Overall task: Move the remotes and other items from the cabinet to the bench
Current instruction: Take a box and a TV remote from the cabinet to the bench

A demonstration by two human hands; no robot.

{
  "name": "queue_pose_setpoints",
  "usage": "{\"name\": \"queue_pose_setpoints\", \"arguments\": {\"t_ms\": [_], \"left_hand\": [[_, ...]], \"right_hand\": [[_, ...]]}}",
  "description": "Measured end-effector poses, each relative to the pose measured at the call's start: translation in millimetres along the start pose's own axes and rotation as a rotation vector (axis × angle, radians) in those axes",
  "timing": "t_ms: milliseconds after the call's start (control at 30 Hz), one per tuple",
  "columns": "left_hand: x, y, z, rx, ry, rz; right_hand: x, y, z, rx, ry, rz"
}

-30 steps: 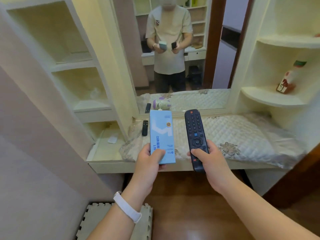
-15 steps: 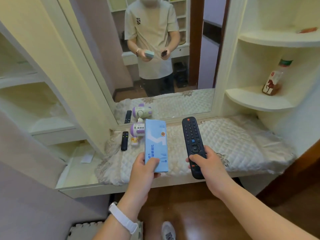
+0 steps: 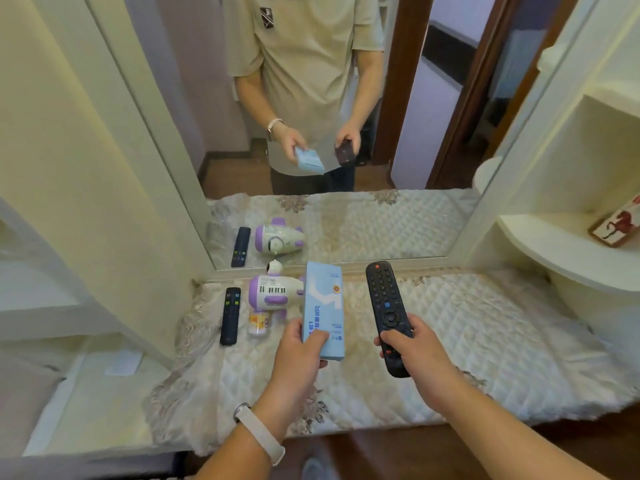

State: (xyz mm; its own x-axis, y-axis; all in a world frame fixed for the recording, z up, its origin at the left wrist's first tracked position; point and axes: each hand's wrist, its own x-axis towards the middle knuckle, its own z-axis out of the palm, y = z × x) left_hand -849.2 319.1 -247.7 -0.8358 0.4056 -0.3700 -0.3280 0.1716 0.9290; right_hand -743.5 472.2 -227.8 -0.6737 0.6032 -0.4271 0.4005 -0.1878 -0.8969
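Observation:
My left hand grips the near end of a tall light-blue box, held above the quilted bench. My right hand holds a long black remote by its near end, pointing away from me over the bench. A small black remote lies on the bench at the left. Beside it rests a white and purple toy airplane, with a small clear bottle in front of it.
A large mirror stands behind the bench and reflects me and the items. Cream shelves sit at the left. Curved corner shelves at the right carry a red and white box. A white slip lies on the low left ledge.
I have come closer to the bench, and both hands have moved forward over the quilted cover with the box and the black remote still in them.

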Motion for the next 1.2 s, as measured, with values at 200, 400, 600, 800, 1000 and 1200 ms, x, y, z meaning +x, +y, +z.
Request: {"name": "queue_pose_setpoints", "arguments": {"t_ms": [200, 400, 600, 800, 1000, 1200], "left_hand": [[56.6, -17.2, 9.2, 0.098, -0.028, -0.066], [94.6, -36.2, 24.2, 0.11, -0.024, -0.204], [128.5, -52.2, 39.3, 0.05, 0.085, -0.37], [151.6, -59.4, 62.0, 0.092, 0.158, -0.438], [172.4, -71.8, 75.0, 0.121, 0.213, -0.461], [170.6, -71.6, 77.0, 0.299, 0.237, -0.419]], "right_hand": [[50.6, 9.0, 12.9, -0.052, 0.046, 0.077], [95.6, 20.0, 13.1, -0.116, 0.025, 0.14], [149.9, 37.2, 14.4, -0.189, -0.055, 0.187], [196.6, 54.4, 13.6, -0.252, -0.151, 0.211], [233.5, 66.8, 11.1, -0.34, -0.214, 0.194], [248.8, 78.7, 6.0, -0.447, -0.307, 0.182]]}}
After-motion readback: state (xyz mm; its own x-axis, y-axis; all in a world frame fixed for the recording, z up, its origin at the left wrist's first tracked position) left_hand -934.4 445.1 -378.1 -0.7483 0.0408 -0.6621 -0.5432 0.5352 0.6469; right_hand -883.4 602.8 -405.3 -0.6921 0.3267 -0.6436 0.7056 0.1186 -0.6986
